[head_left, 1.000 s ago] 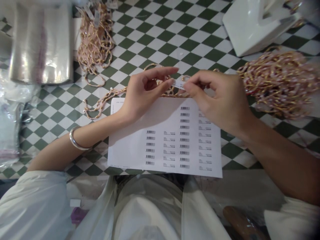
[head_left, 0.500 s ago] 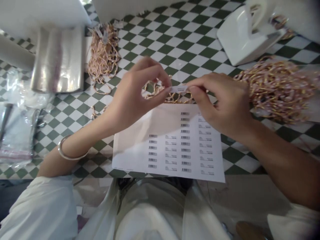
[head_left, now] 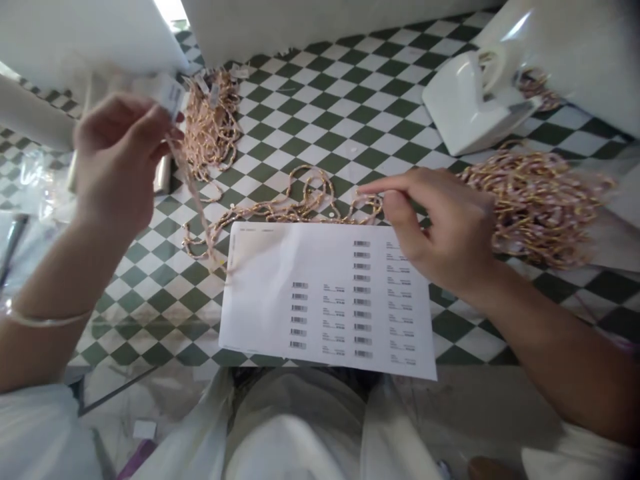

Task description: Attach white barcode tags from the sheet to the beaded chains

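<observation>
My left hand (head_left: 117,157) is raised at the upper left, pinching a small white tag (head_left: 171,97). A thin beaded strand (head_left: 195,200) hangs down from that hand toward the sheet's corner. My right hand (head_left: 435,223) rests above the sheet of barcode labels (head_left: 325,300), its index finger stretched out just over a loose pink-and-gold bead strand (head_left: 295,210). That hand holds nothing that I can see. A large tangled bundle of the same strands (head_left: 537,213) lies to its right, and another bundle (head_left: 213,127) with white tags lies at the top.
The work surface is green-and-white checkered tile (head_left: 320,133). A glossy white object (head_left: 465,107) stands at the upper right. Clear plastic bags (head_left: 30,187) lie at the far left. My white clothing (head_left: 295,440) fills the bottom edge, with a wooden item (head_left: 490,469) at bottom right.
My left hand has moved up and left, carrying the tag and its strand. My right hand has let go of the tag. The sheet is no longer under my hands, and the view has shifted slightly.
</observation>
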`<state>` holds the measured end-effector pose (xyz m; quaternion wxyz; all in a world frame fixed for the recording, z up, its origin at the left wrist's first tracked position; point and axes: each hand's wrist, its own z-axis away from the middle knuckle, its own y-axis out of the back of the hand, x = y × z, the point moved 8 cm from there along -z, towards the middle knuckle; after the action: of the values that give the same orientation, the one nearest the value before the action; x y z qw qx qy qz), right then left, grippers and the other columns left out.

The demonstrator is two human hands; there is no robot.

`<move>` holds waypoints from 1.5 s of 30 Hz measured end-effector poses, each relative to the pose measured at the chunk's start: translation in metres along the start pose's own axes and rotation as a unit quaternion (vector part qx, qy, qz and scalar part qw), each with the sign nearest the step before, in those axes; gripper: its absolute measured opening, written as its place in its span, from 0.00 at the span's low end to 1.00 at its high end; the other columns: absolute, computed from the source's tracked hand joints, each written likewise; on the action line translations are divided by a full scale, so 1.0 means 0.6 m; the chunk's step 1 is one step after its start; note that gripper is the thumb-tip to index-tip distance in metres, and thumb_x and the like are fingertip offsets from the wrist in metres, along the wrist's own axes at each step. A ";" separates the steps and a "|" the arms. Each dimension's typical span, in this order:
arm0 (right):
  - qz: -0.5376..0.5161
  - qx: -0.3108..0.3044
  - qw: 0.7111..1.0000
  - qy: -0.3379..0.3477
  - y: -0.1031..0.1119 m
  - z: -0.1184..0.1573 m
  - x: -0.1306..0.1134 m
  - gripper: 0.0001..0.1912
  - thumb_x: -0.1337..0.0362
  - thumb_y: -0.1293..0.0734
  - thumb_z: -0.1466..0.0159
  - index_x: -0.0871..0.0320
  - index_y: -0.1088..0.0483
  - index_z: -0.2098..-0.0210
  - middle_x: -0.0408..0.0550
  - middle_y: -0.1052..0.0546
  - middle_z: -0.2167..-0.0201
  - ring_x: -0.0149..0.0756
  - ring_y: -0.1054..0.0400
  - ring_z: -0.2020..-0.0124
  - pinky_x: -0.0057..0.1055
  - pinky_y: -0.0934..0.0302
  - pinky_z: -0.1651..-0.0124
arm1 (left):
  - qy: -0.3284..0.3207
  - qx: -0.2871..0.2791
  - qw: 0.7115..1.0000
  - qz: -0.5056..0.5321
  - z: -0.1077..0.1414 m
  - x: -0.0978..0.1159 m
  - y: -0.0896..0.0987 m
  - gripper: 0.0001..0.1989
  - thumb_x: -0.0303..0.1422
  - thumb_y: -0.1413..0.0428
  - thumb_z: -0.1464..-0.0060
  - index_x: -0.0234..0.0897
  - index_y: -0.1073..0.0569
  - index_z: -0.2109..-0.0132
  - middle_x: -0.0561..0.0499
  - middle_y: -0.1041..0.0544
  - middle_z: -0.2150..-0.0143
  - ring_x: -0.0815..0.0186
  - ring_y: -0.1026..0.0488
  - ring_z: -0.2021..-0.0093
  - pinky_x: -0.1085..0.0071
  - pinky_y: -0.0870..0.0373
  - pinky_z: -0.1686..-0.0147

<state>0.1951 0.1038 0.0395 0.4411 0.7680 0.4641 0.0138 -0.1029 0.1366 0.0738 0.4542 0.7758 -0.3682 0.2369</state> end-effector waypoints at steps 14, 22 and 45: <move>0.008 -0.034 0.999 0.022 -0.019 0.006 0.005 0.10 0.69 0.42 0.32 0.55 0.29 0.60 0.44 0.21 0.70 0.32 0.27 0.70 0.32 0.37 0.65 | 0.265 0.144 0.949 -0.096 -0.147 -0.204 -0.065 0.09 0.14 0.43 0.52 0.29 0.29 0.65 0.64 0.34 0.78 0.83 0.38 0.77 0.81 0.42 0.74; 0.027 -0.070 0.997 0.007 -0.036 0.010 0.014 0.11 0.66 0.44 0.30 0.55 0.29 0.59 0.46 0.20 0.67 0.35 0.27 0.67 0.35 0.36 0.62 | 0.311 0.086 0.925 -0.199 -0.187 -0.204 -0.060 0.20 0.23 0.44 0.41 0.40 0.42 0.45 0.76 0.31 0.64 0.92 0.39 0.68 0.89 0.32 0.61; 0.105 -0.177 0.974 -0.094 -0.099 0.011 0.068 0.10 0.53 0.34 0.36 0.54 0.30 0.62 0.54 0.26 0.57 0.53 0.34 0.52 0.52 0.37 0.50 | 0.150 -0.351 0.907 -0.178 0.060 -0.070 -0.141 0.07 0.30 0.40 0.49 0.31 0.24 0.63 0.55 0.23 0.69 0.77 0.30 0.69 0.74 0.32 0.62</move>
<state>0.1797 0.1393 -0.0212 0.6074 0.7202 0.3280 0.0697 -0.0607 0.1464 -0.0176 0.7815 0.5746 -0.2109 0.1209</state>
